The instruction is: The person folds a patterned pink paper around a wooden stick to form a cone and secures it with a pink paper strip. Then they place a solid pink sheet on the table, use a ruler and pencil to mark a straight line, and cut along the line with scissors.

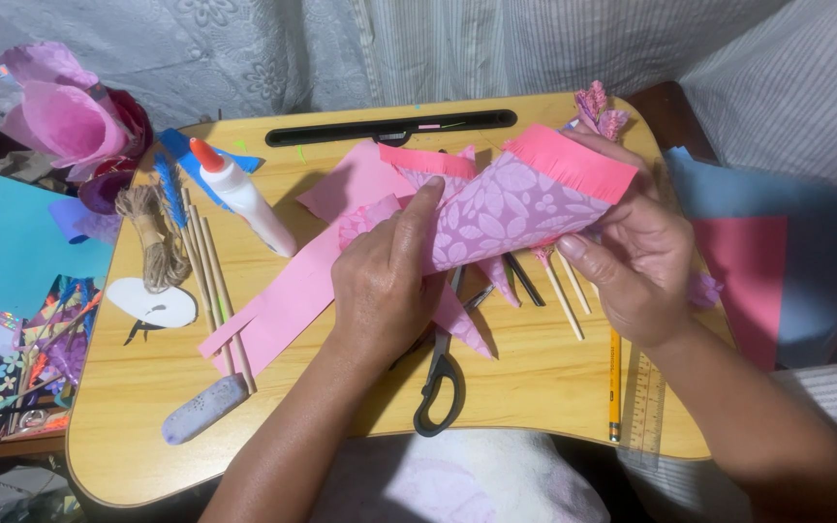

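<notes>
Purple paper cone (506,208) gripped by both hands above the bench (535,378)
Left hand (385,281) pinches its narrow end; right hand (632,261) clasps the pink-fringed wide end; scissors (441,383) lie beneath; glue bottle (241,196) to the left.

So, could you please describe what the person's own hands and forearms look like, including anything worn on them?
Both the left hand and the right hand are bare: no gloves, rings, watch or bracelets show. The forearms are bare too, with no sleeve visible up to the picture's edge. Fingernails are short and unpainted, as far as the view tells.
</notes>
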